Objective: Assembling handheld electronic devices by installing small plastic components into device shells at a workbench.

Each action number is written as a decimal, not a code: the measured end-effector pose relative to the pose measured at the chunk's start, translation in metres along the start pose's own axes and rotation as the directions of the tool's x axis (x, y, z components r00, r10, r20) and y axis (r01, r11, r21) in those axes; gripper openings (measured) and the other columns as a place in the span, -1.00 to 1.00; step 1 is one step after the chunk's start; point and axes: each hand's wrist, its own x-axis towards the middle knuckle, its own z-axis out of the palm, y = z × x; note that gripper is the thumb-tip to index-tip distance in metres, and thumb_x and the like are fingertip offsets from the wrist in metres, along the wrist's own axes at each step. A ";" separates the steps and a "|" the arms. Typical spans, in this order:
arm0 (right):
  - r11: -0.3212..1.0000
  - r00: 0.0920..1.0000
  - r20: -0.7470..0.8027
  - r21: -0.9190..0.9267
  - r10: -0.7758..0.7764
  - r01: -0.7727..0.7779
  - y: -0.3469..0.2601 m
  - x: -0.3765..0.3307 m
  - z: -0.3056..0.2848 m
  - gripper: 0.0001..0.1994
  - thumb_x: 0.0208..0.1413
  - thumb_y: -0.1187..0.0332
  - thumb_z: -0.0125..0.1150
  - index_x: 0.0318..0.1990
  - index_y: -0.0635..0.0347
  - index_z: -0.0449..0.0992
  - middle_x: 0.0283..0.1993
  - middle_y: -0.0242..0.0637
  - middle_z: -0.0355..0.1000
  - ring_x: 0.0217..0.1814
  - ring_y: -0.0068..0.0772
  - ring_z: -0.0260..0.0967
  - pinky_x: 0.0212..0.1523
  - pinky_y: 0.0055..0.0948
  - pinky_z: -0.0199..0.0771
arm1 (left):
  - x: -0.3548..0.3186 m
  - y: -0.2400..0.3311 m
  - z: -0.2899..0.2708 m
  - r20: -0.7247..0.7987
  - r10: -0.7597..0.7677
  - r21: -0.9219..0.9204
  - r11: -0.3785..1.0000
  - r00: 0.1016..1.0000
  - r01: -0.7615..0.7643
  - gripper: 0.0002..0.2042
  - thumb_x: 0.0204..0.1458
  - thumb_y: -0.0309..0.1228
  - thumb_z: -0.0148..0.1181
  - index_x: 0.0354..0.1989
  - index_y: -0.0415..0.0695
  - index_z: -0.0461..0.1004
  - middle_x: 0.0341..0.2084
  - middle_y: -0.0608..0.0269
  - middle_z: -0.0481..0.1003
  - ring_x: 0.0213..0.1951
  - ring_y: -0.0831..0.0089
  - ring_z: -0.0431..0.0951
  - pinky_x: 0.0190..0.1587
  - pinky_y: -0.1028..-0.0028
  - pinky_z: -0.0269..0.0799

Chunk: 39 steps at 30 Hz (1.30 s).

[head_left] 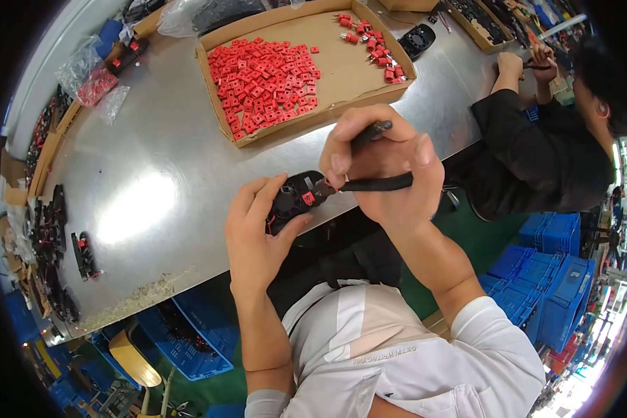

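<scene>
My left hand (256,226) is closed round a black plastic housing (290,197), held over the near edge of the metal table. A small red square part (308,198) sits in the housing. My right hand (390,167) grips a pair of pliers (376,184) with black handles, the handles spread apart in the palm. The pliers' jaws reach to the housing right beside the red part; whether they pinch it I cannot tell. Beyond my hands stands a cardboard tray (341,80) with a pile of loose red square parts (265,80) at its left.
More red pieces with metal pins (376,49) lie in the tray's right side, a black housing (416,40) beside it. Several black assemblies (49,230) line the table's left. A co-worker (550,139) in black sits at right. Blue crates (550,285) stand on the floor.
</scene>
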 end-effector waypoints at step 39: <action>0.927 0.998 0.063 -0.373 -0.029 0.051 0.034 -0.014 0.033 -0.23 0.26 -0.31 -0.04 -0.04 0.47 0.40 -0.34 -0.19 0.35 -0.34 -0.43 0.33 -0.31 -0.47 0.39 | -0.023 -0.031 0.012 -0.131 0.053 -0.035 0.998 0.990 -0.058 -0.35 -0.35 -0.56 0.54 0.08 -0.10 0.53 -0.10 0.08 0.49 -0.10 0.07 0.53 -0.05 0.24 0.48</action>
